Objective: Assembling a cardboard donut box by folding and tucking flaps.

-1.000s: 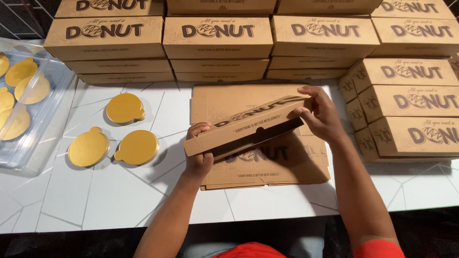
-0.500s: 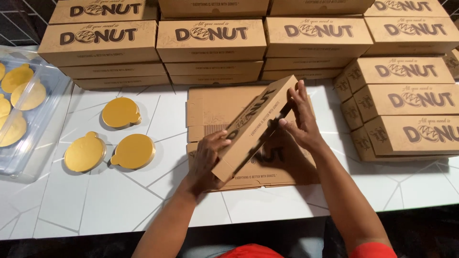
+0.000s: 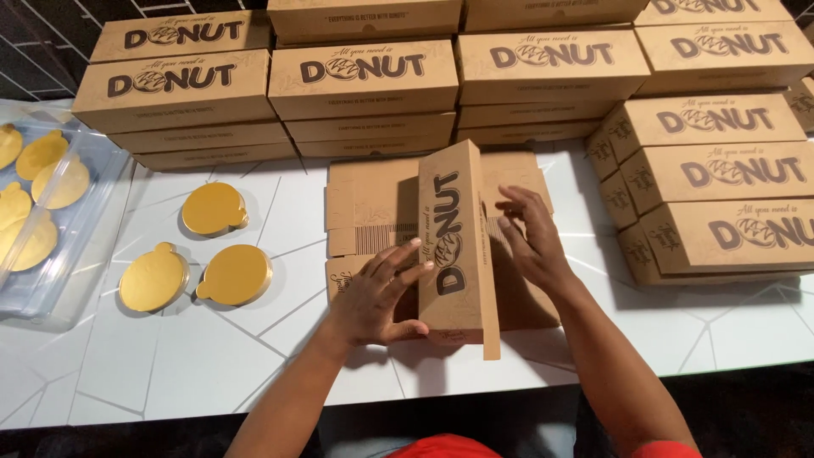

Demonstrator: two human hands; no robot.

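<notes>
A long brown cardboard box [image 3: 455, 242] stands on its narrow side, lengthwise away from me, on top of a pile of flat unfolded box blanks [image 3: 373, 203]. My left hand [image 3: 373, 297] presses flat against the box's left face near its front end. My right hand [image 3: 530, 242] rests against its right side, fingers spread and pointing away. A loose flap hangs along the box's right front edge.
Stacks of closed brown boxes line the back [image 3: 365, 80] and the right side [image 3: 721, 187] of the white table [image 3: 195, 356]. Three round gold cake boards [image 3: 216, 208] lie at left. A clear plastic bag of more gold boards [image 3: 38, 195] lies at the far left edge.
The box has been turned from lying across the pile to standing on its side, lengthwise away from me. Both hands moved from its ends to its two long faces.
</notes>
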